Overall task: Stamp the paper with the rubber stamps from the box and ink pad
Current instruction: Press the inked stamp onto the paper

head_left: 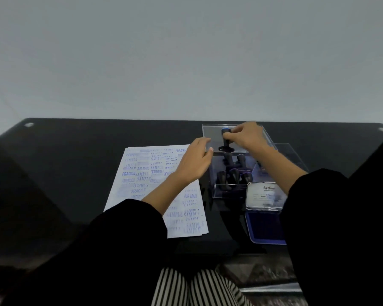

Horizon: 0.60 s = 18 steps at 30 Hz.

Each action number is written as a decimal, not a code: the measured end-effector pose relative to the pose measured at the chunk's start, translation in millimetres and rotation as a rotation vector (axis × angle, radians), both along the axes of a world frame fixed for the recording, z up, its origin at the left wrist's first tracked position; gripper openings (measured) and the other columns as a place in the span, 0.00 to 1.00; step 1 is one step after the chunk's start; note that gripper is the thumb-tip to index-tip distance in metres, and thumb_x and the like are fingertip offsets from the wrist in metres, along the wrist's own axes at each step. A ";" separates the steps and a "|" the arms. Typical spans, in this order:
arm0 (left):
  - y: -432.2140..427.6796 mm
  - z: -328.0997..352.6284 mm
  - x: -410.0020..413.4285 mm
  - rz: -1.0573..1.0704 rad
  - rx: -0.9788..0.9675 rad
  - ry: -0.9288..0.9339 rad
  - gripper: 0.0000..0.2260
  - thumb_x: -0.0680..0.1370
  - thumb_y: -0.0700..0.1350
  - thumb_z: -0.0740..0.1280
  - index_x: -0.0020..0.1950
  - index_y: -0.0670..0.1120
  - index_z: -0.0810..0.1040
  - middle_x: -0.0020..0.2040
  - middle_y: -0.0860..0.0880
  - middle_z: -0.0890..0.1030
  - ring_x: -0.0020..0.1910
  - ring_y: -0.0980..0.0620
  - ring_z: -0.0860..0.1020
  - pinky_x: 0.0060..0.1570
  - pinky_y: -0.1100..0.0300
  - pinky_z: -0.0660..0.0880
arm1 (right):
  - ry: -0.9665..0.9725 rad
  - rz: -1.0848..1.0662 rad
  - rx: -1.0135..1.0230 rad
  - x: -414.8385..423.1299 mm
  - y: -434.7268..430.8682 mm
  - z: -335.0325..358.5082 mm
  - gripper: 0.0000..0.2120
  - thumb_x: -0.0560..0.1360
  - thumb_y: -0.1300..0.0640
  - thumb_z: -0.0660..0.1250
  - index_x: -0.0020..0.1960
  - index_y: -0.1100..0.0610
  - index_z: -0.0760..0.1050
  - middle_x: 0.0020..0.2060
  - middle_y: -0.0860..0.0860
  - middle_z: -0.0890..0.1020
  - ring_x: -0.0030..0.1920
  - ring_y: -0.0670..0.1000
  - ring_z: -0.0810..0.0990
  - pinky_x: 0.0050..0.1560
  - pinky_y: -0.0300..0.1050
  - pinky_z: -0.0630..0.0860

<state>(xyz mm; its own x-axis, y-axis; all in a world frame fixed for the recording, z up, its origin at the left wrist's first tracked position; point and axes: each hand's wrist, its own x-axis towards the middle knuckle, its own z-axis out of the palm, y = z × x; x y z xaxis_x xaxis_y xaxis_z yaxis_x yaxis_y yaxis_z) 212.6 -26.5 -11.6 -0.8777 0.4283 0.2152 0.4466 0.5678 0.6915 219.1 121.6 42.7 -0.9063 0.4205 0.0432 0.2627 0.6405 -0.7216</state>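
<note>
Black stamp [226, 140] pinched upright in right hand [244, 134] fingertips, above the box's [228, 192] far end. Left hand [194, 164] lies relaxed on paper [142, 173], thumb at the box edge. Risk: the light pinch slips and the stamp drops onto spare stamps [233, 173] below the fingers.

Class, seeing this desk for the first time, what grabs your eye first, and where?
The paper left of centre, crowded with blue SAMPLE, FRAGILE and AIR MAIL prints. Next, the right hand gripping a black stamp above the clear box, with the open blue ink pad nearer.
</note>
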 end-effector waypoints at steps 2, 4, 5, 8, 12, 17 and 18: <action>-4.1 16.1 10.6 0.003 -0.014 0.021 0.18 0.82 0.45 0.55 0.71 0.42 0.66 0.70 0.45 0.68 0.69 0.49 0.66 0.68 0.54 0.64 | 0.034 -0.016 -0.008 20.8 4.3 13.4 0.14 0.72 0.53 0.71 0.54 0.60 0.80 0.53 0.56 0.82 0.55 0.54 0.78 0.57 0.50 0.75; -5.4 29.8 18.6 0.001 -0.024 0.031 0.17 0.82 0.44 0.55 0.70 0.42 0.67 0.70 0.44 0.69 0.68 0.48 0.67 0.68 0.55 0.64 | 0.054 -0.041 -0.022 35.8 11.7 22.1 0.14 0.72 0.53 0.71 0.53 0.60 0.80 0.53 0.56 0.81 0.56 0.54 0.78 0.57 0.50 0.75; -6.9 37.1 26.3 -0.010 -0.026 0.038 0.17 0.81 0.43 0.56 0.69 0.42 0.67 0.69 0.44 0.70 0.68 0.48 0.68 0.68 0.55 0.65 | 0.066 -0.054 -0.028 46.5 15.0 26.7 0.14 0.72 0.53 0.71 0.54 0.60 0.80 0.54 0.56 0.81 0.55 0.54 0.78 0.57 0.49 0.75; -9.0 55.8 52.4 -0.057 0.004 0.030 0.15 0.81 0.44 0.56 0.67 0.41 0.71 0.66 0.44 0.73 0.66 0.48 0.71 0.65 0.58 0.66 | 0.106 -0.057 -0.087 81.6 24.0 32.7 0.16 0.71 0.55 0.71 0.56 0.59 0.77 0.54 0.55 0.79 0.47 0.51 0.77 0.46 0.42 0.76; -6.8 51.4 94.2 -0.114 0.113 -0.020 0.13 0.81 0.44 0.58 0.61 0.40 0.76 0.59 0.44 0.79 0.58 0.49 0.76 0.57 0.61 0.70 | 0.159 -0.026 -0.138 137.1 34.0 19.5 0.16 0.72 0.61 0.69 0.59 0.56 0.73 0.47 0.54 0.77 0.37 0.49 0.76 0.24 0.33 0.71; 4.3 2.1 133.2 -0.128 0.126 -0.143 0.14 0.78 0.47 0.64 0.60 0.40 0.76 0.57 0.43 0.80 0.56 0.49 0.78 0.57 0.60 0.73 | 0.119 -0.077 -0.193 185.6 37.4 -23.5 0.13 0.72 0.66 0.67 0.56 0.57 0.75 0.33 0.52 0.75 0.34 0.49 0.76 0.26 0.36 0.78; 6.3 -8.4 137.2 -0.126 0.104 -0.170 0.17 0.77 0.48 0.66 0.61 0.40 0.75 0.59 0.43 0.79 0.58 0.48 0.77 0.58 0.60 0.71 | 0.112 -0.084 -0.207 190.8 36.2 -31.9 0.11 0.72 0.66 0.67 0.53 0.58 0.74 0.33 0.54 0.76 0.32 0.48 0.76 0.25 0.35 0.77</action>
<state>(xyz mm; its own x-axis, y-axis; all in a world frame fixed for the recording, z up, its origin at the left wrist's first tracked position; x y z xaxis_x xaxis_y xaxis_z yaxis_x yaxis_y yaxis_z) 349.8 -20.2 -20.1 -0.8460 0.5201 0.1174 0.3816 0.4369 0.8145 409.9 157.8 10.7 -0.8620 0.5047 0.0467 0.2197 0.4550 -0.8629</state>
